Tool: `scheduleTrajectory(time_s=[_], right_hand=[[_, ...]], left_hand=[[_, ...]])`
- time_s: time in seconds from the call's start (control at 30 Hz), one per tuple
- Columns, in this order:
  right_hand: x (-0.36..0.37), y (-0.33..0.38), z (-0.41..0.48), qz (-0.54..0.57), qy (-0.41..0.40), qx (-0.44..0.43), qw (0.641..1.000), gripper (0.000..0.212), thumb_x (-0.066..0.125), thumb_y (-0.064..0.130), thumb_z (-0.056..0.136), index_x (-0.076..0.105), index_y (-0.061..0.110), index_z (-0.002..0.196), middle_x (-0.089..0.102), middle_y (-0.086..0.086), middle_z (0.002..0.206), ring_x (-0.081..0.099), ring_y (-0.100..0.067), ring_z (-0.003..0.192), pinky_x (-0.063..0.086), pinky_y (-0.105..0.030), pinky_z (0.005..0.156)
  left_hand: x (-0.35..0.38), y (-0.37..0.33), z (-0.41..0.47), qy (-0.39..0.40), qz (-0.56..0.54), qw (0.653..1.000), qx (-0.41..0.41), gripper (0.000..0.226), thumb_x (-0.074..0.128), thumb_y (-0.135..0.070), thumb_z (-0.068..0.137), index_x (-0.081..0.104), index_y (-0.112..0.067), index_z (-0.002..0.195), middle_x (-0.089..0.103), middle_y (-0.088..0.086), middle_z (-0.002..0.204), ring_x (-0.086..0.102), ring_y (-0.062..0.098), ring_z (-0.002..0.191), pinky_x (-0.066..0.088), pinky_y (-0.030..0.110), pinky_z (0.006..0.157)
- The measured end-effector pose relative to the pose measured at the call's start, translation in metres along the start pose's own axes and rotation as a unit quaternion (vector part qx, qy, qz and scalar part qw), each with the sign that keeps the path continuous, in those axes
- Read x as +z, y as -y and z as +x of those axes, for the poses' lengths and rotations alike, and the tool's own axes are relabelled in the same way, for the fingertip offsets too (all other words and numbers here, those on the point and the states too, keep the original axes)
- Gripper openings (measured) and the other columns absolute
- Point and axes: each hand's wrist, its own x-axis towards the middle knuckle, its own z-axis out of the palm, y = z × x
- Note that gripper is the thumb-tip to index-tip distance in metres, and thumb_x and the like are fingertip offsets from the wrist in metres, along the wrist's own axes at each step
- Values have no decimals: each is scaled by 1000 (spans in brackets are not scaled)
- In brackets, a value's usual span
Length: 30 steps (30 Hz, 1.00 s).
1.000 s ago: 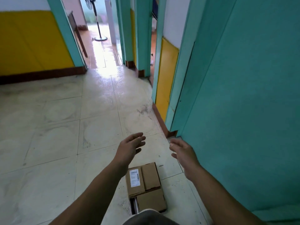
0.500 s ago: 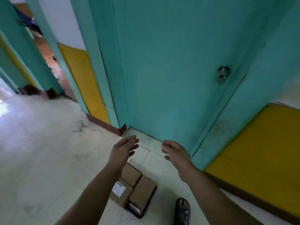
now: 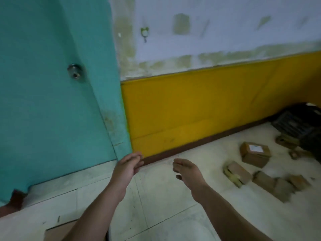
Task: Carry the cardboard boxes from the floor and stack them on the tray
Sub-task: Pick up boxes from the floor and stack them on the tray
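Several cardboard boxes lie scattered on the tiled floor at the right. The largest box carries a white label; a flatter box and a long brown one lie nearer me. A corner of another cardboard box shows at the bottom left, partly hidden by my left arm. My left hand and my right hand are stretched out in front of me with relaxed fingers, holding nothing. Both hands are well left of the scattered boxes. The tray under the bottom-left box is not visible.
A teal door with a round metal knob fills the left. A yellow and white wall runs behind the boxes. A dark slatted object stands in the far right corner.
My view has swung right, from the corridor past the teal door to the yellow wall. The scattered boxes came into sight; the stacked boxes slid to the bottom left. Both hands stay outstretched and empty.
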Motion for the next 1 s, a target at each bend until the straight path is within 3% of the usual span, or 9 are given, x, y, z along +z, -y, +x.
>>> scheduleTrajectory(time_s=[0.23, 0.5, 0.9, 1.0], right_hand=[[-193, -57, -6, 74, -125, 33, 989, 24, 56, 16, 96, 63, 16, 119, 66, -2, 111, 62, -16, 102, 50, -33, 92], [-380, -103, 9, 122, -207, 67, 968, 30, 52, 15, 98, 58, 12, 128, 62, -1, 111, 59, -16, 104, 49, -33, 92], [-501, -92, 119, 158, -260, 112, 946, 23, 52, 16, 98, 60, 19, 119, 63, 0, 112, 60, -15, 104, 50, -32, 91], [-537, -79, 153, 164, -283, 137, 935, 29, 53, 16, 98, 57, 15, 127, 63, 1, 113, 60, -15, 105, 50, -32, 91]], left_hand=[[211, 21, -4, 148, 91, 985, -16, 21, 46, -19, 102, 66, -23, 104, 70, -3, 106, 64, 14, 103, 51, 31, 86], [409, 42, -5, 260, 157, 951, -51, 24, 45, -20, 102, 65, -22, 115, 70, -6, 111, 65, 11, 105, 51, 29, 85], [584, 37, 97, 310, 197, 927, -73, 22, 44, -21, 102, 63, -25, 113, 67, -5, 113, 62, 12, 106, 50, 27, 84], [635, 28, 135, 330, 208, 916, -96, 21, 45, -21, 102, 62, -25, 113, 67, -5, 111, 62, 12, 105, 50, 26, 82]])
